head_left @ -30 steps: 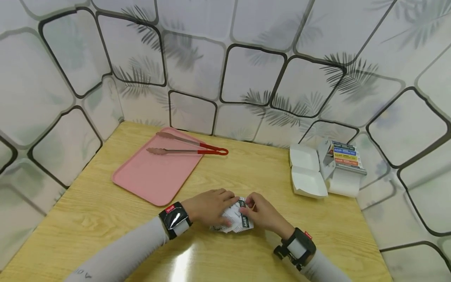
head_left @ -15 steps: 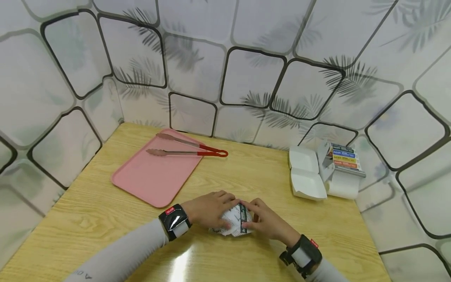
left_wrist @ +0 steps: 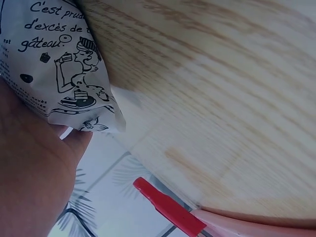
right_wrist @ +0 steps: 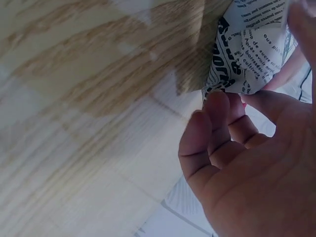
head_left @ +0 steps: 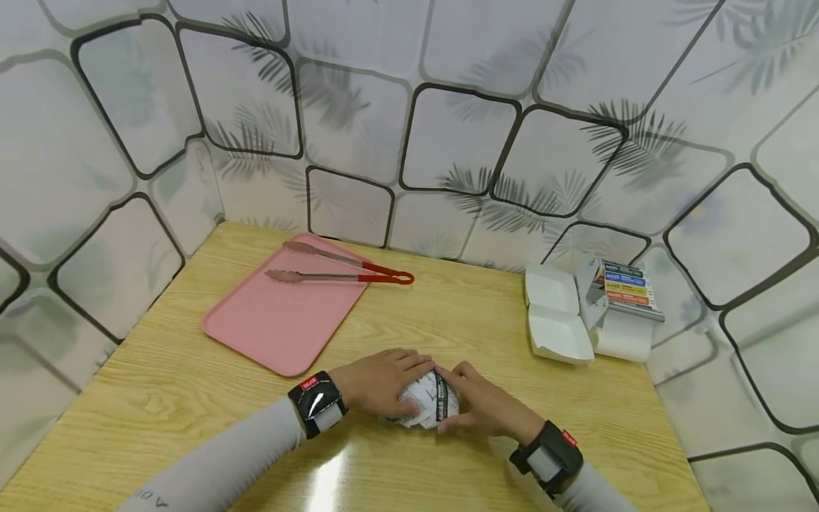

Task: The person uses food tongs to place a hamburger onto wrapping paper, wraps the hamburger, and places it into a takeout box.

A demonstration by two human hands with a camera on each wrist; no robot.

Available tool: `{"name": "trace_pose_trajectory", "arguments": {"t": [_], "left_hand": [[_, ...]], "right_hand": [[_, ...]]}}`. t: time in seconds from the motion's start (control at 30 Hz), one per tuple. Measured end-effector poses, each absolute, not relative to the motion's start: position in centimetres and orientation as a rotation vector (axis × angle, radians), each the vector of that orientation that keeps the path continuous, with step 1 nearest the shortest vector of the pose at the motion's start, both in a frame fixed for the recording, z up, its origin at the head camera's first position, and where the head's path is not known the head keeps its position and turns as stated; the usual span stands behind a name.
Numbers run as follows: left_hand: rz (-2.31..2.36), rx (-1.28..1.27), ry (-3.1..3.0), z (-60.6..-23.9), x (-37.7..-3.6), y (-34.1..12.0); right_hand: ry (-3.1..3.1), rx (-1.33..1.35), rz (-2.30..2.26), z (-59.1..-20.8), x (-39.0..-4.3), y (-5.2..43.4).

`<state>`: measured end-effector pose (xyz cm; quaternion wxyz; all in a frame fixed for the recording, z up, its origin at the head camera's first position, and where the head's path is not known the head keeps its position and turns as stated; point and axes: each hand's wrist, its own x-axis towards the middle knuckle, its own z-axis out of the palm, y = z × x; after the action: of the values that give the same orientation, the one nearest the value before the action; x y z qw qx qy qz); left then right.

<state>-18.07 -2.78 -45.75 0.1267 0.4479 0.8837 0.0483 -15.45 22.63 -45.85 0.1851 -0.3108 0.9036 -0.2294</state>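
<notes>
A rounded bundle wrapped in printed white paper [head_left: 427, 398] lies on the table between both hands; a dark printed band crosses its right part, and its contents are hidden. My left hand [head_left: 382, 384] holds its left side, thumb on the near side and fingers over the far side. On the right side, my right hand [head_left: 491, 404] has its thumb low at the near edge and index finger at the top. Black lettering and a cartoon figure mark the paper bundle [left_wrist: 64, 69] in the left wrist view. In the right wrist view, folded paper [right_wrist: 247, 54] meets the right fingertips.
A pink tray [head_left: 281, 320] stands at the back left, with red-handled tongs [head_left: 333, 276] lying across it, handle over its right edge. At the back right are an open white takeaway box [head_left: 557, 313] and a dispenser [head_left: 627, 291] with colourful boxes and a white roll.
My right hand has gone from pinching the paper's upper right edge to spreading thumb and index finger round the bundle's right side. The paper there now lies folded down. The left hand has barely moved.
</notes>
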Motion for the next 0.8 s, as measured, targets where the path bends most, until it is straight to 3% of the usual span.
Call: {"name": "trace_pose_trajectory", "arguments": {"t": [0.5, 0.8], "left_hand": [[0.181, 1.306, 2.566, -45.94, -17.98, -2.81], [0.152, 1.323, 2.57, -46.0, -17.95, -2.91]], "right_hand": [[2.478, -0.737, -0.821, -46.41, -15.97, 22.81], [2.575, -0.814, -0.657, -46.11, -16.24, 22.47]]}}
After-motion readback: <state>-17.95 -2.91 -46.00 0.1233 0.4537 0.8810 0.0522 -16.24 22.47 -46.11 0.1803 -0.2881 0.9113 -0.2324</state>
